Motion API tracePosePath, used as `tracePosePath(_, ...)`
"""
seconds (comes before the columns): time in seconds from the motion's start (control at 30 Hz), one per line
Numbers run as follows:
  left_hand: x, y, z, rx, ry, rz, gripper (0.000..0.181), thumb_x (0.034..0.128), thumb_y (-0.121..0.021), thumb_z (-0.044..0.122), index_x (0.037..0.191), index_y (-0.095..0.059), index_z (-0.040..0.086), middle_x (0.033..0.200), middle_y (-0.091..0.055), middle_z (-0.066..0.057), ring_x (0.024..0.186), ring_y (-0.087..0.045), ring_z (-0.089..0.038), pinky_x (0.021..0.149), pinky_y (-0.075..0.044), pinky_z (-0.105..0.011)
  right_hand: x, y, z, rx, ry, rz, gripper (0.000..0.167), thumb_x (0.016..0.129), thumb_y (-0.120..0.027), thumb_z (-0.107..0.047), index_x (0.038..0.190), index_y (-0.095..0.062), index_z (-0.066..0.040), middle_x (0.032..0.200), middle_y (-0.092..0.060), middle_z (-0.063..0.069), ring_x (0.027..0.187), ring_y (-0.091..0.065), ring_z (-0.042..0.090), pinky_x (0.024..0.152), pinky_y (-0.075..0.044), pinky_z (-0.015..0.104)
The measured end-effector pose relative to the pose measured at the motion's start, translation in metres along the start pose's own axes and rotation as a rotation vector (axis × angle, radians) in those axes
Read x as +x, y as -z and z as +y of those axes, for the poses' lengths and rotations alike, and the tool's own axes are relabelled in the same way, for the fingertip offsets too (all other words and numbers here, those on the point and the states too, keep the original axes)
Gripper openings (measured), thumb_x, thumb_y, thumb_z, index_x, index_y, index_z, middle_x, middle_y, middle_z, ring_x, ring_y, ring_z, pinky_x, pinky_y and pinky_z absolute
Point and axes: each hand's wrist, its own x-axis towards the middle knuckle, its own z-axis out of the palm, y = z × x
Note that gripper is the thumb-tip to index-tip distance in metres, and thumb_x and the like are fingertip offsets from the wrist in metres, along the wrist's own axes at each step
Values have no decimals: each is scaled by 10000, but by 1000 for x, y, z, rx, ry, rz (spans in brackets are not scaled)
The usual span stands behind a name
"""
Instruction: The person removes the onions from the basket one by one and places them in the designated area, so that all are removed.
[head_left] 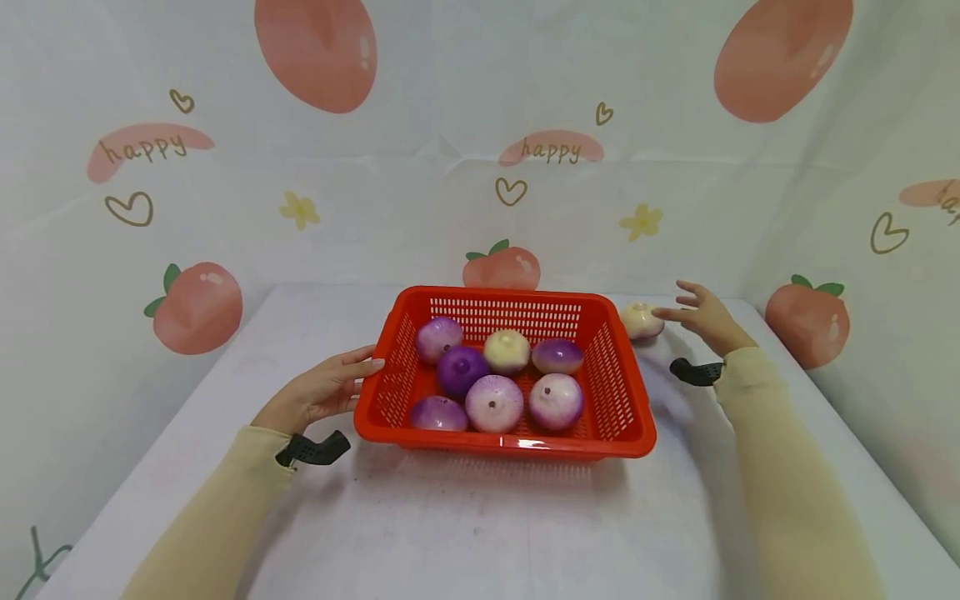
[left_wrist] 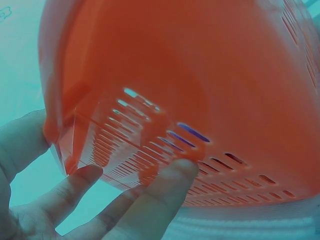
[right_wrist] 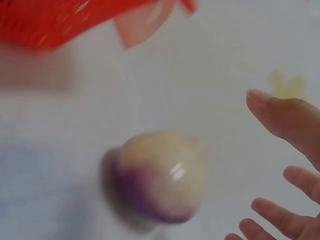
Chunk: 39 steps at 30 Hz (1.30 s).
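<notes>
The right wrist view blurs the onion [right_wrist: 162,175].

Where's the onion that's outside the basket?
In the head view, the loose onion sits on the table to the right of the red basket, near its far corner, beside the right hand.

Basket [head_left: 504,444] is glossy plastic | onions [head_left: 493,403] inside look smooth, shiny | far-right onion [head_left: 639,322] shows a glossy highlight | surface [head_left: 465,533] looks smooth | backdrop [head_left: 405,208] is creased sheeting, cloth or plastic unclear | sleeves [head_left: 787,475] are matt cloth | wrist pieces [head_left: 321,451] look plastic
</notes>
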Motion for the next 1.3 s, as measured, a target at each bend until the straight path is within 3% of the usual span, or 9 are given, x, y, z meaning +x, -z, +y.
tracePosePath(0.27, -1, 0, 1, -14, -4, -22, 677, 976, -580, 257, 1541, -228, 131, 1109, -639, 31, 959, -675, -170, 822, -584, -380, -28, 3, -67, 21, 134, 84, 843, 929, -649, -297, 1563, -110, -164, 1587, -171, 209, 1448, -220, 397, 1144, -220, 610)
tracePosePath(0.5, -1, 0, 1, -17, -2, -17, 676, 976, -579, 261, 1540, -230, 130, 1108, -643, 30, 959, -681, -171, 818, -584, -374, -56, -38, -104, -11, 306, 13, 749, 909, -680, -172, 1527, -258, -148, 1540, -313, 188, 1396, -333, 404, 1064, -344, 620)
tracePosePath(0.7, -1, 0, 1, -14, -6, -17, 679, 973, -583, 263, 1537, -232, 122, 1101, -649, 33, 952, -684, -164, 813, -585, -376, -73, -80, -109, -47, 370, -149, 700, 876, -714, -158, 1474, -352, -111, 1504, -376, 164, 1370, -372, 404, 1065, -360, 587)
tracePosePath(0.97, -1, -1, 1, -25, -10, -29, 660, 979, -574, 256, 1531, -241, 116, 1101, -647, 32, 951, -681, -164, 814, -586, -380, -83, -113, -99, -36, 357, -324, 685, 841, -750, -171, 1433, -416, -91, 1470, -413, 164, 1343, -393, 430, 1005, -440, 566)
tracePosePath(1.13, -1, -2, 1, -25, -10, -26, 676, 974, -582, 262, 1535, -234, 119, 1096, -648, 35, 946, -685, -164, 809, -586, -382, -88, -122, -95, -66, 308, -376, 671, 840, -753, -213, 1427, -437, -134, 1458, -454, 143, 1332, -408, 397, 1035, -409, 592)
tracePosePath(1.3, -1, -1, 1, -24, -8, -21, 679, 972, -585, 264, 1535, -234, 120, 1096, -648, 34, 947, -686, -170, 806, -586, -385, -89, -127, -91, -140, 274, -377, 693, 829, -761, -266, 1419, -441, -95, 1413, -512, 146, 1325, -432, 369, 1009, -448, 572)
